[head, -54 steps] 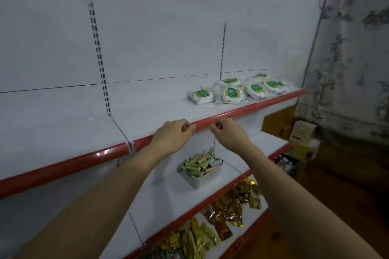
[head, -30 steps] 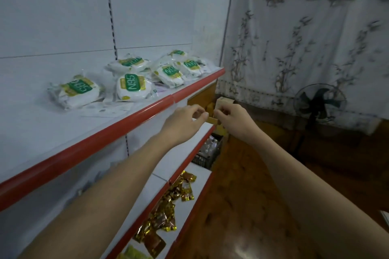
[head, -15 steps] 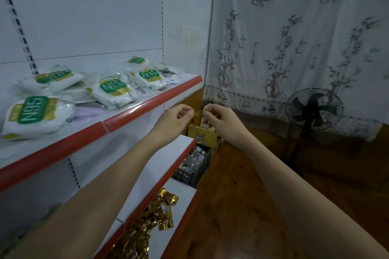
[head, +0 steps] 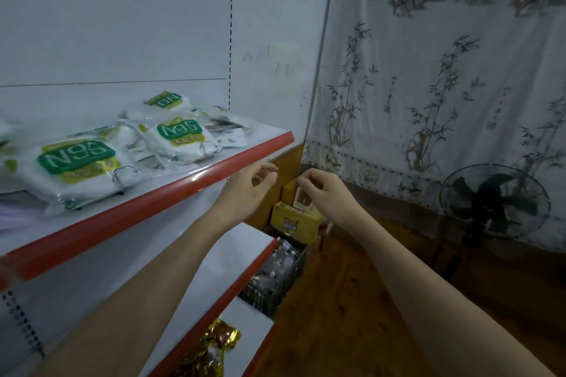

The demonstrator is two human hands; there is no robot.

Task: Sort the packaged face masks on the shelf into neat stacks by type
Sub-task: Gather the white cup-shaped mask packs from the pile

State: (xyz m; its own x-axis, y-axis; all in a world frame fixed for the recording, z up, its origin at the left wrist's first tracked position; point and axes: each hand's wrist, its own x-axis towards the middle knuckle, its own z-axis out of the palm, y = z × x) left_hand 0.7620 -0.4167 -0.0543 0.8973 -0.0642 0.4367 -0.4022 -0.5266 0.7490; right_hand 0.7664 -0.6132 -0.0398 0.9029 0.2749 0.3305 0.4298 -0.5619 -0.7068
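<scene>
From the head camera, the top shelf (head: 251, 139) slopes away with its red front edge running from lower left toward its right corner. A loose heap of packaged face masks (head: 122, 147) lies on it, spread from the left of the view almost to the right end. The nearest pack (head: 76, 167), white with a green label, sits close to the front edge; a second pack (head: 180, 135) with the same label lies behind and to the right of it, and a third pack (head: 165, 101) rests farther back near the rear panel. Flat clear-wrapped packs lie among and under them; their type cannot be told.

Both hands hang in the air just beyond the shelf's right front corner, below its edge. The left hand (head: 248, 187) has its fingers loosely curled with nothing in them. The right hand (head: 321, 190) is likewise loosely curled and holds nothing. The two hands are near each other but not touching.

Below, a lower shelf carries gold foil packets (head: 214, 346). A yellow box (head: 295, 222) stands on a dark basket (head: 275, 275) on the floor, and a fan (head: 493, 202) stands before a patterned curtain (head: 444, 70).
</scene>
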